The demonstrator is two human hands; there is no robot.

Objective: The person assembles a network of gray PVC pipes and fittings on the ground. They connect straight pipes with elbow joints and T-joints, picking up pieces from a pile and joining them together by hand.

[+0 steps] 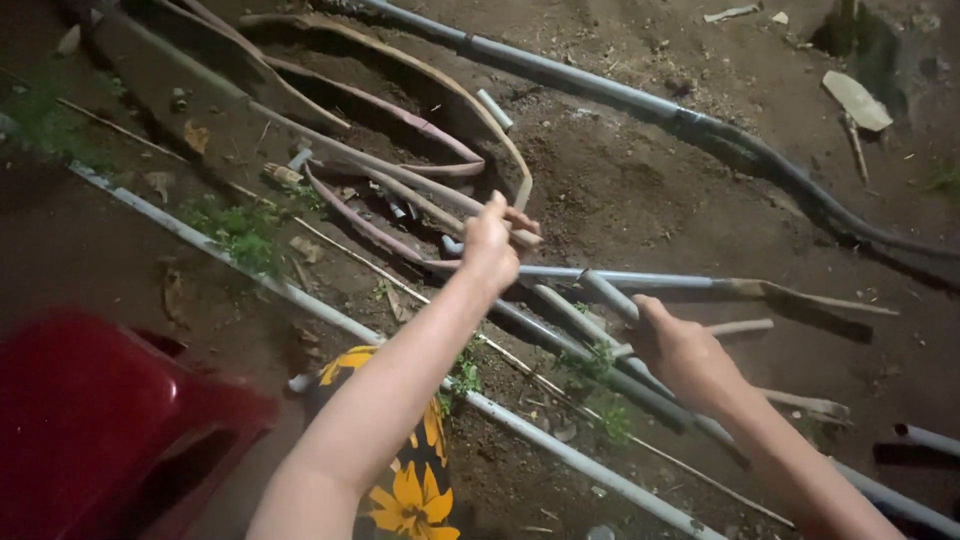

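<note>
Grey pipe (640, 279), lying across the dirt among curved palm stalks (400, 180) and other piping, gripped at two spots. Left hand (489, 248) closed around its far end, right hand (680, 352) curled on a nearer length. Mid-lift, apparently; next, pulling free of the tangle without snagging.

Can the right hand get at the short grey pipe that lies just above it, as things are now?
Probably yes: the right hand already lies against the short grey pipe, and nothing covers it there.
</note>
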